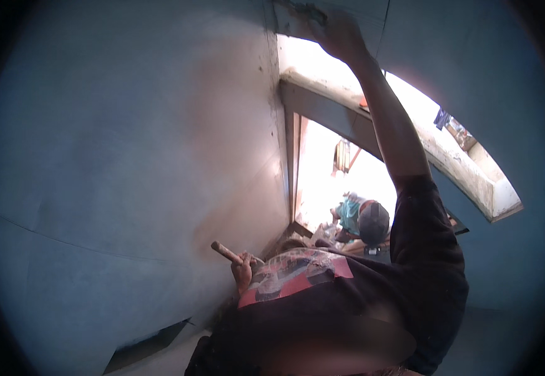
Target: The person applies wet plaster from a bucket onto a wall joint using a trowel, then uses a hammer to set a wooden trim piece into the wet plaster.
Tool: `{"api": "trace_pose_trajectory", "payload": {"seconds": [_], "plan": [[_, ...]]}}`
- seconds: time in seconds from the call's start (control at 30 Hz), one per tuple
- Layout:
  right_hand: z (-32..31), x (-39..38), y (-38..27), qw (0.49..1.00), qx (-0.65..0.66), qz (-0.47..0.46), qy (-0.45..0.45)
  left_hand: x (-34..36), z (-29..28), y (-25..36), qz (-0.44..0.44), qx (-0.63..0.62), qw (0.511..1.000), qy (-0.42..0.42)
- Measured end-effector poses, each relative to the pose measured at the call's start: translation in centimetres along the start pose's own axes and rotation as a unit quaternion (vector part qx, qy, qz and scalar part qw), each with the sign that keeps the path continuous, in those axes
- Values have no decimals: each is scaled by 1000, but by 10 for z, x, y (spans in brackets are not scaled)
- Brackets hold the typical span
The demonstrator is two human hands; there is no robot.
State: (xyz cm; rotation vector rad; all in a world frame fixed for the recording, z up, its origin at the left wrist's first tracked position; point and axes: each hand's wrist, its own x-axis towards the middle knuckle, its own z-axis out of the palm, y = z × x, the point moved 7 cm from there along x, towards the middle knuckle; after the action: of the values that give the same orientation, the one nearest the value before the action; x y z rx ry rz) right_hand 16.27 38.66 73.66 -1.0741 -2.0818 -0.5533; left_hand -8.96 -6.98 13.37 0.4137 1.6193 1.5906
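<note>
My left hand (242, 274) is low against my chest, beside the pale wall. Its fingers are closed round a short, round wooden handle (225, 252), and the handle's blunt end sticks out to the left. My body hides whatever the other end joins. My right arm is stretched up high, and my right hand (338, 36) is at the top of the view, by the wall above the bright opening. A small dark, greenish object (310, 12) shows at its fingers. Shadow and blur hide its kind and the grip.
A smooth, pale blue-grey wall (116, 144) fills the left side. Beyond a framed doorway (292, 169), a person in a grey cap (373, 224) and teal clothing bends low. A slanted, worn ledge (448, 160) crosses behind my raised arm. A dark rectangular recess (147, 346) lies at lower left.
</note>
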Motion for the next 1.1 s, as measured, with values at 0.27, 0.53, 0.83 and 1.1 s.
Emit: {"api": "trace_pose_trajectory", "payload": {"seconds": [0.27, 0.53, 0.83, 1.1], "plan": [[-20, -79, -32, 899, 402, 166, -40, -2, -4, 3, -30, 132, 991, -11], [110, -353, -58, 717, 525, 355, -292, -9, -29, -18, -103, 141, 984, -17], [190, -712, -85, 330, 458, 748, -349, -31, -103, -78, -169, 234, 957, 7], [241, -763, -80, 394, 396, 718, -415, -41, -151, -149, -207, 305, 929, 23]]}}
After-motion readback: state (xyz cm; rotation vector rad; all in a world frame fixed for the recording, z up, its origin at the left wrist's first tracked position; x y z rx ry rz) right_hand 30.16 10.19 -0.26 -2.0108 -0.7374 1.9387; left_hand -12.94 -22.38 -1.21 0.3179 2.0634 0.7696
